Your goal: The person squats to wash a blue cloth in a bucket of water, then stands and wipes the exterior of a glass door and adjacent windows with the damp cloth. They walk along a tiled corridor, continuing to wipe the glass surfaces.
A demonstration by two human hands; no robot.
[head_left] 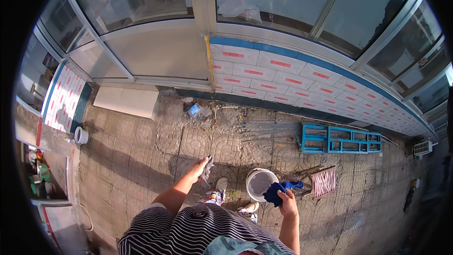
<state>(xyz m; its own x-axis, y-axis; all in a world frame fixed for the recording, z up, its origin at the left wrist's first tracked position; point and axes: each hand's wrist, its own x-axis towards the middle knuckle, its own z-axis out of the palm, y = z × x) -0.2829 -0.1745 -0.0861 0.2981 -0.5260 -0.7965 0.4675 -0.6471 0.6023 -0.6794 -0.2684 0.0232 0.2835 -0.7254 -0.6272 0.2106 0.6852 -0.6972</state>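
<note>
My left hand grips a crumpled grey cloth, which hangs down from the fingers. On the other side, my right hand holds a dark blue cloth that is bunched up, with one part stretching to the right. That blue cloth overlaps the near right rim of a white bucket in the view; whether it touches the rim I cannot tell. Greyish liquid shows inside the bucket. It stands on the paving just ahead of my feet.
Right of the bucket is a small stool with a woven pink seat. Beyond lie a blue metal frame and thin rods along the tiled wall. A pale step fronts the door; a small white bucket stands at left.
</note>
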